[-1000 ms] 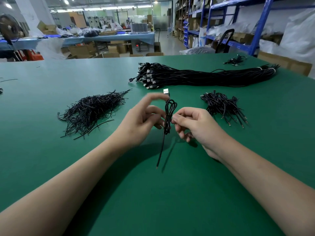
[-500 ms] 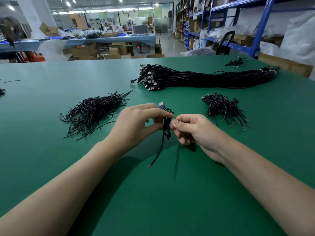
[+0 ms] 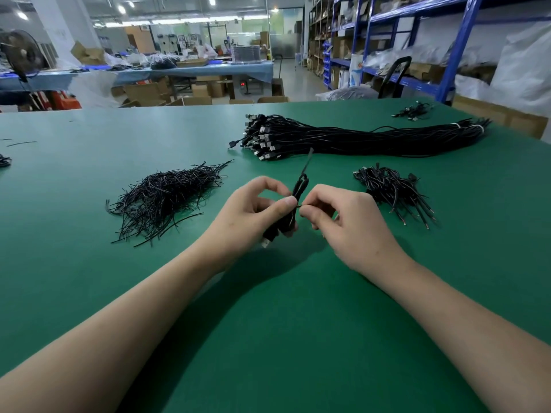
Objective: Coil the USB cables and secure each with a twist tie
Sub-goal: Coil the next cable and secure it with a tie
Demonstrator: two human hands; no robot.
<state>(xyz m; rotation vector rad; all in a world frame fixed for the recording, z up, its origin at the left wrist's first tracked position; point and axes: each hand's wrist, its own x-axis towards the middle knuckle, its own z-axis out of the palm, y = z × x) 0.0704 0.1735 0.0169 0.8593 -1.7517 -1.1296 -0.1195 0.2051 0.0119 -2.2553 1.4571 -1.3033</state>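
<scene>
Head view: looks down over both bare forearms onto a green table (image 3: 268, 338).
Coiled cable (image 3: 300, 188): black, gathered into a narrow bundle and held between the two hands near mid-table. It is tilted, with the top leaning away and to the right.
Plug (image 3: 265, 242): silver-tipped end of the cable, poking out below the left palm.
Twist tie (image 3: 298, 206): thin black strand at the bundle's waist, where the two thumbs nearly meet.
Loose strand (image 3: 307, 162): rises from the top of the bundle and is motion-blurred. Cannot tell whether it is a tie end or a cable end.
Left hand (image 3: 253, 216): clamped on the coiled cable, fingers curled round it and thumb pressed on its front at the waist.
Right hand (image 3: 351, 225): thumb and forefinger pinch the twist tie right against the bundle, with the other fingers curled underneath.
Tie pile (image 3: 167, 195): loose heap of short black ties on the table, left of the left hand.
Finished coils (image 3: 390, 189): small heap of black bundles to the right of the right hand, stiff ends pointing toward the camera.
Uncoiled bundle (image 3: 372, 138): long sheaf of black cables lying across the table beyond the hands, with the plugs at its left end and a white band near its right end.
Far corner: small cluster of cables (image 3: 414, 110) near the table's back right edge.
Background: blue shelving (image 3: 459, 40) on the right, another worktable (image 3: 208, 68) behind, and a fan (image 3: 21, 52) at far left.
</scene>
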